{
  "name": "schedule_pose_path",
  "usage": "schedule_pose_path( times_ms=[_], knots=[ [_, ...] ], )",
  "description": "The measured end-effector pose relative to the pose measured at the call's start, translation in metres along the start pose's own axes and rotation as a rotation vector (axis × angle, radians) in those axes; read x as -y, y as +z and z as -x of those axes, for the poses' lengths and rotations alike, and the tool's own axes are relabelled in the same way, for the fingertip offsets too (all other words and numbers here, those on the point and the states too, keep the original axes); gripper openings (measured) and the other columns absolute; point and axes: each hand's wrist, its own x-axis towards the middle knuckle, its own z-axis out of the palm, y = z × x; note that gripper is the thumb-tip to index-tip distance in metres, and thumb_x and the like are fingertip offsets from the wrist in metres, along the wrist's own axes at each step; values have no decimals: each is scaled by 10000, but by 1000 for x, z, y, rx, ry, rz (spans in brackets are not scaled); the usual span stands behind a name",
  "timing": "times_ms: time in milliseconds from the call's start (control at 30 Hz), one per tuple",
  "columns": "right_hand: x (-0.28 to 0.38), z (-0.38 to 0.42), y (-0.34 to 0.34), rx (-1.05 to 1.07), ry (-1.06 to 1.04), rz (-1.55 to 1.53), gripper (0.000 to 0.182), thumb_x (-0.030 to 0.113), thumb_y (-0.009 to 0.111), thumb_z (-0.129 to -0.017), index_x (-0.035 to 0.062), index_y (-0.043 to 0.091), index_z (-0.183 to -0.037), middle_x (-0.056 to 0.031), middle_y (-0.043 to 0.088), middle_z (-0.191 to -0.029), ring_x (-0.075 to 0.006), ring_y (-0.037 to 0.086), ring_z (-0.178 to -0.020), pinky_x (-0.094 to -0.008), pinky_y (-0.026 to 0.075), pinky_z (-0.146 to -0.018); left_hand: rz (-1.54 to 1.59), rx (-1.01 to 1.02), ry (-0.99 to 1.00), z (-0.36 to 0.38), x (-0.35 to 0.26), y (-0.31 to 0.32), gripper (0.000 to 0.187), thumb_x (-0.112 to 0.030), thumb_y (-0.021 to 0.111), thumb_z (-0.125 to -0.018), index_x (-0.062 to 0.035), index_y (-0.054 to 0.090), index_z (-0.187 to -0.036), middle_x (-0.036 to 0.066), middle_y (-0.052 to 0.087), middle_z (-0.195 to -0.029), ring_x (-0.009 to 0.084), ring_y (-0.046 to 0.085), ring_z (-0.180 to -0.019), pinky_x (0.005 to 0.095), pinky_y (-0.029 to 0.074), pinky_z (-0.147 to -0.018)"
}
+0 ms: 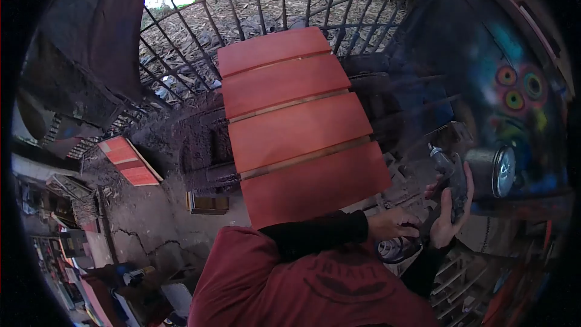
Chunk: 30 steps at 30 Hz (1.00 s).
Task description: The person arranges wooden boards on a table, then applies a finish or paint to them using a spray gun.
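My right hand (446, 221) is at the right, wrapped around a spray gun (451, 175) with a metal cup (493, 171) on its right side. Its thumb and fingers point up along the gun body. My left hand (393, 224) reaches across my chest to the lower end of the gun. The left fingers are curled together there, and what they pinch is too small and dark to make out. Left of both hands, a panel of four reddish-orange boards (299, 130) lies with narrow gaps between the boards.
Metal bars (284, 0) stand behind the panel, with dry leaves beyond. A smaller red panel (130, 160) leans at the left. A painted dark surface (514, 91) rises at the right. Coiled hose or wire (393, 248) lies below my left hand. Clutter fills the lower left.
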Motion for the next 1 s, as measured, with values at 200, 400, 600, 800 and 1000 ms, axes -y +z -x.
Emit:
schedule_pose_path(
  times_ms=[200, 400, 600, 800, 1000],
  knots=[
    [11, 17, 26, -11, 17, 16, 498, 63, 477, -858, 28, 339, -1336, -126, 560, -973, -162, 530, -751, -278, 453, -674, -91, -5, 76, 29, -12, -7, 234, -174, 562, -861, 32, 575, -972, 171, 604, -828, 238, 585, -736, 340, 438, -662],
    [18, 28, 45, 32, -18, 90, 490, 64, 464, -862, 30, 340, -1336, -128, 556, -958, -157, 519, -727, -274, 446, -650, -38, -1, 110, 54, -24, -12, 225, -170, 562, -851, 32, 578, -950, 167, 601, -792, 232, 571, -701, 341, 432, -649],
    [32, 35, 66, -27, 14, 118, 485, 79, 467, -863, 20, 345, -1329, -123, 553, -936, -150, 512, -694, -274, 445, -620, -63, 13, 133, 65, -24, -19, 296, -235, 555, -871, 34, 579, -990, 166, 613, -842, 236, 584, -739, 321, 441, -668],
    [46, 23, 68, 8, -25, 137, 492, 85, 477, -861, 18, 342, -1329, -135, 558, -935, -162, 517, -662, -280, 443, -599, 240, 73, 86, 58, -17, -19, 365, -319, 504, -902, 10, 578, -1041, 99, 624, -932, 184, 572, -828, 318, 445, -726],
    [83, -79, 78, 192, 36, 92, 348, 136, 455, -888, -47, 469, -1183, -114, 575, -798, -165, 523, -628, -263, 421, -577, 283, -49, -325, 40, 55, 5, 777, -625, 128, -891, -19, 481, -1227, 136, 508, -1206, 236, 458, -1110, 343, 325, -965]
  ],
)
